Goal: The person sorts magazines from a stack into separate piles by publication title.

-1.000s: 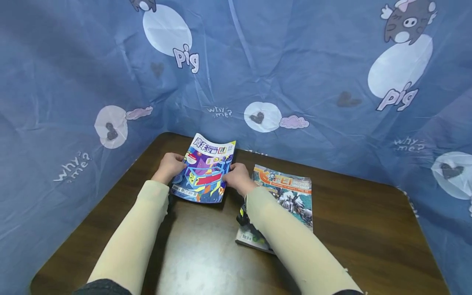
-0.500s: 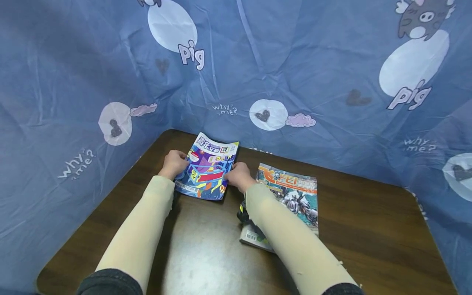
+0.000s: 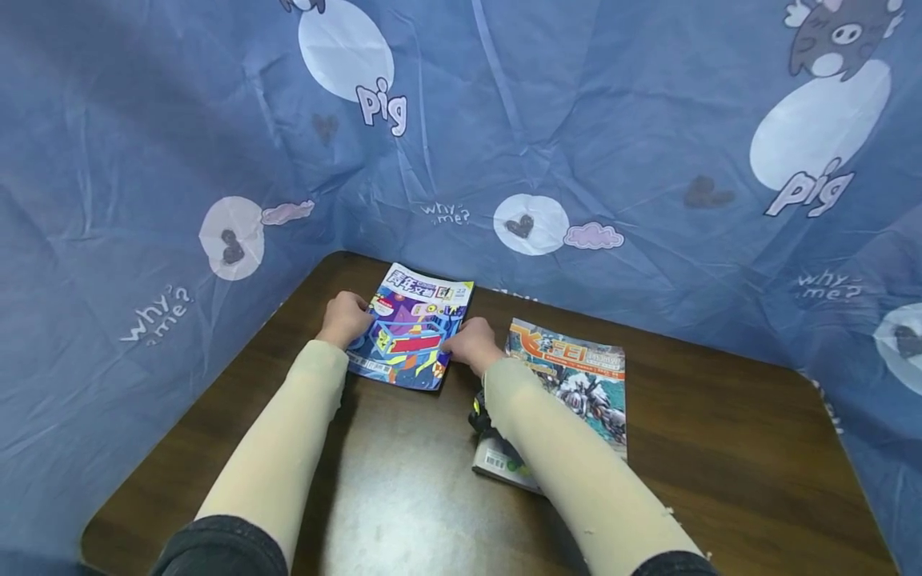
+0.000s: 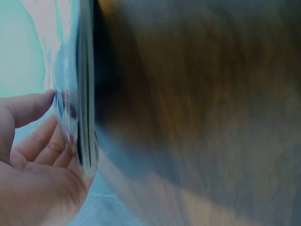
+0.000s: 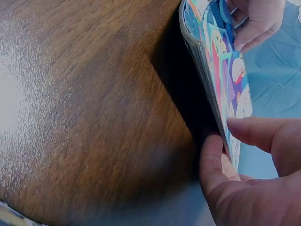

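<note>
A purple and blue magazine (image 3: 414,324) with a white title band is at the back left of the table. My left hand (image 3: 344,318) grips its left edge, thumb on the cover and fingers beneath. On the opposite edge, my right hand (image 3: 473,344) pinches it between thumb and fingers. In the right wrist view, the magazine (image 5: 218,61) stands a little above the wood, with a dark shadow under it. The left wrist view has its page edges (image 4: 87,94) beside the curled left hand (image 4: 44,165).
A second magazine (image 3: 576,392), with an orange title and a teal cover, lies to the right, partly covered by the right forearm. Under both is a dark brown wooden table (image 3: 720,448). A blue printed cloth (image 3: 432,160) hangs along the back and left edges.
The head view has shifted slightly, moving everything a bit rightward. The held magazine looks flatter and less curled than a second ago. Both hands keep their hold on its sides.
</note>
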The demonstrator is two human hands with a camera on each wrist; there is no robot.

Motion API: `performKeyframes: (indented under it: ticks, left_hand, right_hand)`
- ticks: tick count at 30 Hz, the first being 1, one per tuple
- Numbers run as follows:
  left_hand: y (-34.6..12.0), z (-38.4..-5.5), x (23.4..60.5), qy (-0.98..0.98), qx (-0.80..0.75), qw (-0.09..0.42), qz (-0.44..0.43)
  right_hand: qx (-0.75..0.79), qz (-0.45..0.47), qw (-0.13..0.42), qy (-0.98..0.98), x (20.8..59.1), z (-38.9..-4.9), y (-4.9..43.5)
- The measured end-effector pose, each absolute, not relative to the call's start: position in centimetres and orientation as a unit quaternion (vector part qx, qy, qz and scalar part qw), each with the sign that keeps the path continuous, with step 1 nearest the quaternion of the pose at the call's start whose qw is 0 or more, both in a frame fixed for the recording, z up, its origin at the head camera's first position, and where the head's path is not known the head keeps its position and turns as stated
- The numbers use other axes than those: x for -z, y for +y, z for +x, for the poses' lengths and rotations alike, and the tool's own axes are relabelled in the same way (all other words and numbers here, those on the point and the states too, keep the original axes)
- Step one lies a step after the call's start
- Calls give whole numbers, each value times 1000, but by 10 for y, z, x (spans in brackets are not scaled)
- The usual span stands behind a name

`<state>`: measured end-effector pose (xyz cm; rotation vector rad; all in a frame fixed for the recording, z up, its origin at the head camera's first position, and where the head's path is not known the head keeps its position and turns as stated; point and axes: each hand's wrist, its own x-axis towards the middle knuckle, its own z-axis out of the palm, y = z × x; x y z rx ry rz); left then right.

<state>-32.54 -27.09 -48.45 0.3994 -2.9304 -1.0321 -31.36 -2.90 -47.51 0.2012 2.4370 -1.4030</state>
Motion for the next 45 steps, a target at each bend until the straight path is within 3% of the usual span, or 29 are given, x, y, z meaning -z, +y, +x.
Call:
performKeyframes:
  ticks: [10, 18, 32, 45]
  left_hand:
    - [-274, -326, 484, -950, 293, 23, 109]
    - [-260, -322, 474, -929, 355, 34, 101]
    - [-170, -283, 445, -902, 429, 57, 1]
    - [-113, -234, 429, -864, 495, 66, -63]
  right_hand:
    - [391, 31, 120, 912, 471, -310, -20]
    - [405, -1, 109, 908, 465, -306, -14]
    - [510, -32, 66, 857, 447, -275, 47]
    - [544, -50, 13, 837, 432, -218, 125]
